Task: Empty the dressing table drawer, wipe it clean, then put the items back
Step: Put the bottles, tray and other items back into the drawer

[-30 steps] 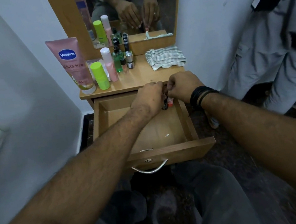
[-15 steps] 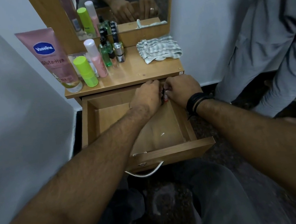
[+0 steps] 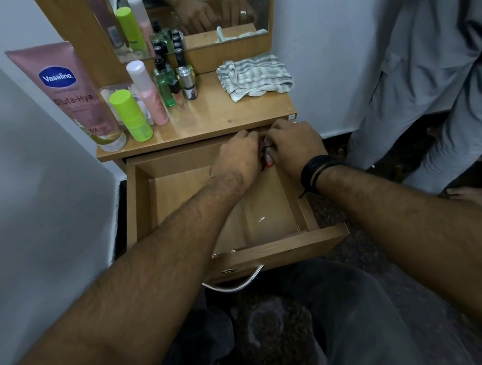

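Drawer (image 3: 150, 214), pulled open, nearly bare; left hand (image 3: 238, 159) and right hand (image 3: 295, 146) curled together at its back right corner around small items (image 3: 268, 161), exact grip hidden; risk: crowded fingers could drop one.

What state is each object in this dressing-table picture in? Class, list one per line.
Wooden drawer: pulled open, nearly empty.
Left hand: closed around small items at the drawer's back right corner.
Right hand: closed on a small red-tipped item.
Striped grey-white cloth: crumpled on the tabletop.
Pink Vaseline tube: standing on its cap.
Lime-green capped bottle: upright, capped.
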Tool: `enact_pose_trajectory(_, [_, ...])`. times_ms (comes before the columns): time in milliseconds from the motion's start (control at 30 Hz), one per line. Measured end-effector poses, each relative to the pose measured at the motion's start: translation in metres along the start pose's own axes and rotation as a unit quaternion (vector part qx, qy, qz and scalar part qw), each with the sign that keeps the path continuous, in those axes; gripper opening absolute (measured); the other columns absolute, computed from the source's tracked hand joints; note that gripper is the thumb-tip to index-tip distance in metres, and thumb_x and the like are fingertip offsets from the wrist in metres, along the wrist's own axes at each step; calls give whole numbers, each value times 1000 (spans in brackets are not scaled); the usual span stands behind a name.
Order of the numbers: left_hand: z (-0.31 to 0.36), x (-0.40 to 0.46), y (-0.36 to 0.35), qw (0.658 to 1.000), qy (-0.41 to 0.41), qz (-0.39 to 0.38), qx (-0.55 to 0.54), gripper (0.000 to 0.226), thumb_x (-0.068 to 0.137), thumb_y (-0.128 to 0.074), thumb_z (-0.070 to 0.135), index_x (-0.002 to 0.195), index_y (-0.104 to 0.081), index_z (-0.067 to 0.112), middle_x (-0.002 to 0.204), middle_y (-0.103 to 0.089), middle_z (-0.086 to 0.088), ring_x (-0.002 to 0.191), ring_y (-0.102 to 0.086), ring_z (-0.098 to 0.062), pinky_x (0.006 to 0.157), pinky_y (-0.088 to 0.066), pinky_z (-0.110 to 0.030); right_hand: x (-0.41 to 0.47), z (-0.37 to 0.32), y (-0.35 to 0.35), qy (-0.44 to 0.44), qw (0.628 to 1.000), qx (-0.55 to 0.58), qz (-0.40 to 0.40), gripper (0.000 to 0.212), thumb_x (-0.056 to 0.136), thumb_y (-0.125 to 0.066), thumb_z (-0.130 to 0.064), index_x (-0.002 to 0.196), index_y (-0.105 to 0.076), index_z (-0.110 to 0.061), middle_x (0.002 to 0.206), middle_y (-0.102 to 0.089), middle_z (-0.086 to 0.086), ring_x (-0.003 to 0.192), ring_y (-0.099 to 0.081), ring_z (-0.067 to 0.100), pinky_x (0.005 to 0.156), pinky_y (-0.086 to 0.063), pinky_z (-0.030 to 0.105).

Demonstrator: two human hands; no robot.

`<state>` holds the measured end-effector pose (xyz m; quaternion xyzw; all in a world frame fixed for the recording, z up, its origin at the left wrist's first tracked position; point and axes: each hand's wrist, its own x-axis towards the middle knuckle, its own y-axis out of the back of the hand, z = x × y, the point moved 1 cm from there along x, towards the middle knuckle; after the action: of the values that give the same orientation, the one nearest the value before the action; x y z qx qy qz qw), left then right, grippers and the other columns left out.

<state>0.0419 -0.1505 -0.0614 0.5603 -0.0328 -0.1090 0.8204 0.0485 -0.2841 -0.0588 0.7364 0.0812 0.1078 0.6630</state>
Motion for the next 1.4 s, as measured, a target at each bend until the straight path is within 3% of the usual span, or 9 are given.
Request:
enact_pose_trajectory(233, [1,-2,-1,1000,-2,12,17,33,96,-58,26,127,-57,14,130,-51,-7,114,-56,-36,78,-45,-42,-1,4,1,-8,1000,-1,0,28,99,-54,-31,118,-68,-16,121,-61,6,108,-59,30,90,-52,43])
enact_pose_trajectory(667, [5,-24,28,999,6,33,19,27,96,-60,22,123,-58,18,127,-53,-4,113,-56,-33,86,-52,-49,-15,-8,26,-40,998,46,16,27,95,-54,-37,110,-70,-21,112,-64,3,104,-61,29,88,-53,44])
enact_pose_trajectory(800, [1,-35,51,998,-4,69,10,24,99,-55,23,121,-59,17,123,-54,-4,108,-58,-31,84,-52,-46,-11,-28,44,-21,998,47,42,29,95,-52,-36,107,-71,-18,106,-66,5,97,-62,27,84,-51,39])
enact_pose_trajectory(1033, [-15,-40,104,986,-6,156,56,27,98,-57,20,125,-61,15,126,-57,-7,109,-60,-31,84,-50,-41,14,-68,75,3,993,94,67,26,94,-54,-33,111,-69,-19,111,-66,4,103,-62,27,89,-52,43])
enact_pose_trajectory(1100, [-20,-39,120,983,9,164,83,28,98,-57,17,125,-60,14,127,-55,-8,108,-61,-32,86,-52,-46,25,-77,81,12,992,100,72,27,95,-55,-32,113,-68,-18,112,-66,4,103,-62,26,91,-51,42])
enact_pose_trajectory(1267, [-31,-38,156,969,56,210,119,30,94,-60,5,124,-57,11,135,-49,-10,103,-62,-34,76,-56,-48,55,-96,87,24,989,128,75,27,95,-57,-30,117,-68,-20,111,-67,2,103,-62,25,89,-52,40])
enact_pose_trajectory(1400, [-38,-34,171,963,85,218,136,42,88,-69,2,127,-54,8,136,-48,-14,101,-64,-36,77,-58,-49,75,-106,82,24,989,135,60,35,97,-57,-32,131,-62,-24,122,-64,3,113,-60,26,95,-52,43])
